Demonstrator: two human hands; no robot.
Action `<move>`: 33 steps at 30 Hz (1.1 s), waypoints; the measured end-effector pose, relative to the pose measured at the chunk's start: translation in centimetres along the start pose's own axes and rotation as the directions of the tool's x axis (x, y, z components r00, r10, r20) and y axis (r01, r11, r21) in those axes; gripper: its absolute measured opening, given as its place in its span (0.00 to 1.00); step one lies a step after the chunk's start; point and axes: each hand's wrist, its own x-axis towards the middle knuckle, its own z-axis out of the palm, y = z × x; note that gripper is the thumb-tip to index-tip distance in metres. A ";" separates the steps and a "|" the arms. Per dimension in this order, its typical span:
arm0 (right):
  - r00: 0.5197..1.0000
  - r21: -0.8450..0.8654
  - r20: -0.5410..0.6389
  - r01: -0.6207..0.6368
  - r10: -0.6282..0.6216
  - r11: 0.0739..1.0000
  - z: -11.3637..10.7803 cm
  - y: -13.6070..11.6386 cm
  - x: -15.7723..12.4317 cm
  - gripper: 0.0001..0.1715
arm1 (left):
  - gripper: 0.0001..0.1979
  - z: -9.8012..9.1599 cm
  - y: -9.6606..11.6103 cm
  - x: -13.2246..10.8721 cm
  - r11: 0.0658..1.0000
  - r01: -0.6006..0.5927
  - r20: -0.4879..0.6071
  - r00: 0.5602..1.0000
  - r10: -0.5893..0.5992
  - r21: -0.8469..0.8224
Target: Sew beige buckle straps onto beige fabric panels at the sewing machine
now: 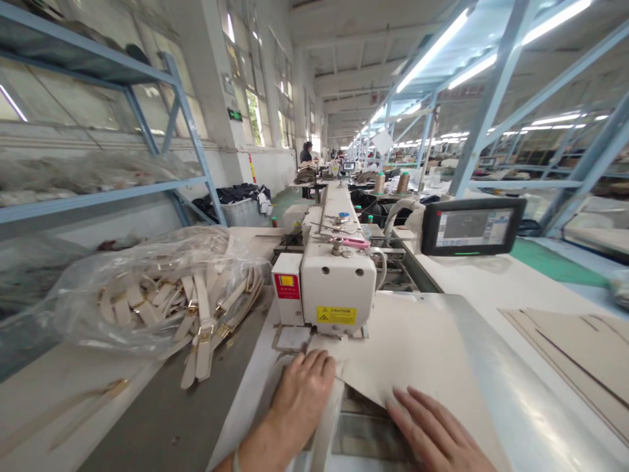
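A broad beige panel (417,341) lay ahead of and beneath the right hand (432,426), reaching leftward under the sewing machine (339,282) beyond both hands. It looked flat, smooth and plain, its near edge slanting from beside the left hand (305,383) to the right fingertips. A narrow pale strip (327,419) ran from beside the left hand toward the person. The right hand was open, its fingers extended; the left was curved palm-down, and whether it gripped anything could not be told.
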 end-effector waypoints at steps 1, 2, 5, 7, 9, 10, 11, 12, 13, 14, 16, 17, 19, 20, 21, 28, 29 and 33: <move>0.998 -0.112 0.002 0.062 -0.062 0.992 -0.5 0.5 0.4 0.43 | 0.19 0.1 -0.6 -0.7 0.997 0.021 -0.013 1.000 -0.020 0.076; 0.995 -0.189 0.024 0.096 -0.093 0.977 -1.0 1.0 1.1 0.42 | 0.21 0.1 -1.2 -1.2 0.988 0.032 -0.033 0.999 -0.028 0.148; 0.994 -0.262 0.108 0.051 -0.023 0.964 -1.9 1.9 3.8 0.31 | 0.23 0.0 -2.1 -1.3 0.962 0.032 -0.105 0.994 -0.003 0.271; 0.993 -0.280 0.114 0.000 0.033 0.960 -2.1 2.3 5.4 0.26 | 0.23 -0.2 -2.4 -1.0 0.952 0.012 -0.152 0.988 0.036 0.305; 0.995 -0.319 0.084 -0.017 0.047 0.948 -2.0 2.5 6.2 0.26 | 0.24 -0.2 -2.7 -1.0 0.947 -0.060 -0.178 0.977 0.121 0.316; 0.998 -0.343 0.061 -0.012 0.035 0.939 -2.0 2.5 6.2 0.27 | 0.25 -0.1 -2.9 -1.2 0.941 -0.112 -0.177 0.968 0.176 0.319; 0.999 -0.364 0.043 -0.001 0.018 0.931 -1.9 2.5 6.0 0.28 | 0.26 0.0 -3.1 -1.5 0.934 -0.162 -0.166 0.960 0.223 0.317; 0.999 -0.381 0.035 0.011 0.002 0.924 -1.8 2.5 5.6 0.28 | 0.27 0.1 -3.4 -1.8 0.931 -0.195 -0.145 0.957 0.249 0.310; 0.999 -0.392 0.037 0.023 -0.010 0.920 -1.7 2.5 5.2 0.28 | 0.27 0.2 -3.8 -2.0 0.932 -0.206 -0.114 0.962 0.249 0.298; 0.999 -0.396 0.049 0.032 -0.013 0.918 -1.6 2.6 4.8 0.27 | 0.27 0.3 -4.1 -2.1 0.939 -0.189 -0.078 0.973 0.219 0.286; 0.996 -0.380 0.084 0.016 0.018 0.925 -1.4 3.3 4.6 0.26 | 0.27 0.1 -4.8 -1.5 0.960 -0.086 0.003 0.996 0.088 0.266; 0.994 -0.361 0.102 -0.008 0.048 0.933 -1.2 3.8 4.9 0.25 | 0.26 0.0 -5.0 -0.8 0.965 -0.029 0.036 0.999 0.020 0.262; 0.986 -0.318 0.130 -0.057 0.103 0.946 -0.9 5.1 6.2 0.24 | 0.24 -0.4 -5.5 1.0 0.964 0.055 0.075 0.994 -0.077 0.261; 0.982 -0.301 0.139 -0.079 0.125 0.950 -0.7 5.9 7.1 0.23 | 0.22 -0.6 -5.6 1.9 0.962 0.080 0.083 0.991 -0.105 0.261; 0.979 -0.291 0.142 -0.097 0.144 0.952 -0.6 6.7 8.1 0.22 | 0.20 -0.7 -5.6 2.8 0.960 0.095 0.090 0.988 -0.122 0.263; 0.969 -0.254 0.146 -0.157 0.199 0.954 -1.1 7.6 9.5 0.33 | 0.17 -0.2 -5.1 4.7 0.939 0.188 0.098 0.970 -0.224 0.289; 0.968 -0.223 0.180 -0.131 0.173 0.966 -1.4 7.0 8.7 0.36 | 0.17 -0.1 -5.1 4.7 0.937 0.197 0.097 0.968 -0.233 0.288; 0.926 -0.047 0.359 -0.108 0.118 0.993 -3.0 4.4 5.8 0.42 | 0.17 0.1 -5.2 4.6 0.938 0.221 0.096 0.962 -0.254 0.266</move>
